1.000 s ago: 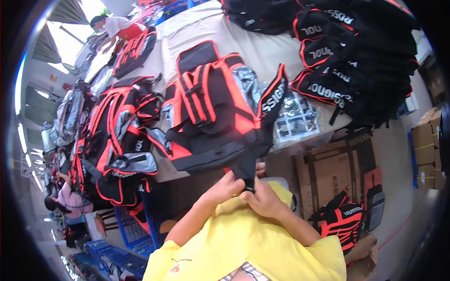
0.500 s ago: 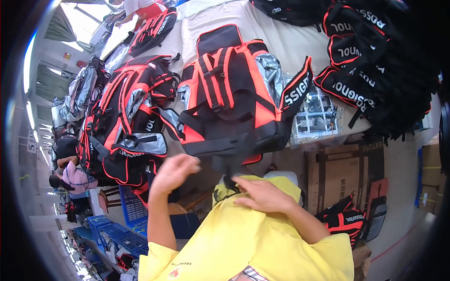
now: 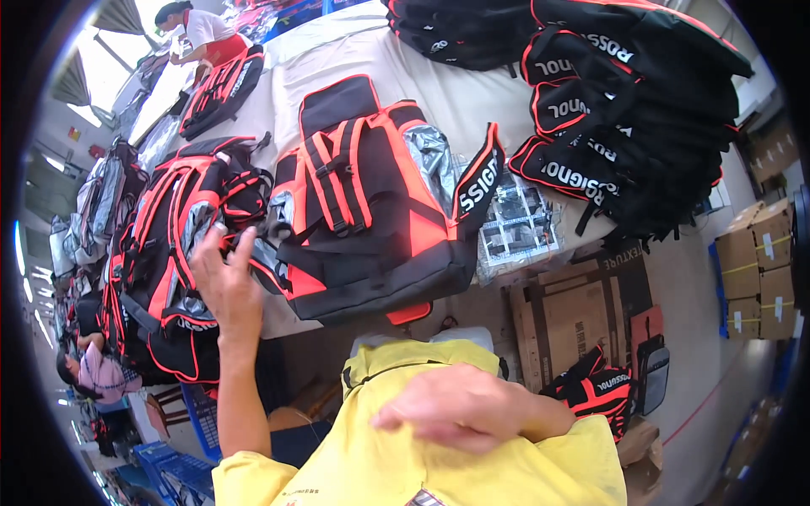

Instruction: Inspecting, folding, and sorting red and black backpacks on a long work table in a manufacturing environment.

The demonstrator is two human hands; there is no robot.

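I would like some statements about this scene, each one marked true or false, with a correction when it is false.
1. The left hand is raised with its fingers spread, beside the red and black backpack on the table. True.
2. The right hand grips a backpack strap. False: it holds nothing and lies against the yellow shirt.
3. A pile of black bags lies at the table's far right. True.
4. The cardboard boxes are stacked on the table. False: they stand on the floor at the right.
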